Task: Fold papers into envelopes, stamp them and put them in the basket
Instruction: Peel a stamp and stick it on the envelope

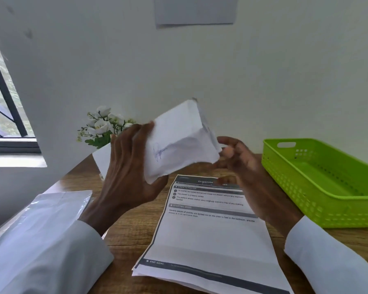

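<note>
From my remote seat, I saw the left hand (128,172) grip a folded white envelope (183,141) above the wooden desk (128,228), blue handwriting on its face too blurred to read. The right hand (240,158) hung slack, fingers just beside the envelope's edge, holding nothing. Below lay printed sheets (206,236) headed "Organize", with "STARTING STATE" and "END GOAL". The green basket (319,200) stood at the desk's right edge, well apart from the envelope.
</note>
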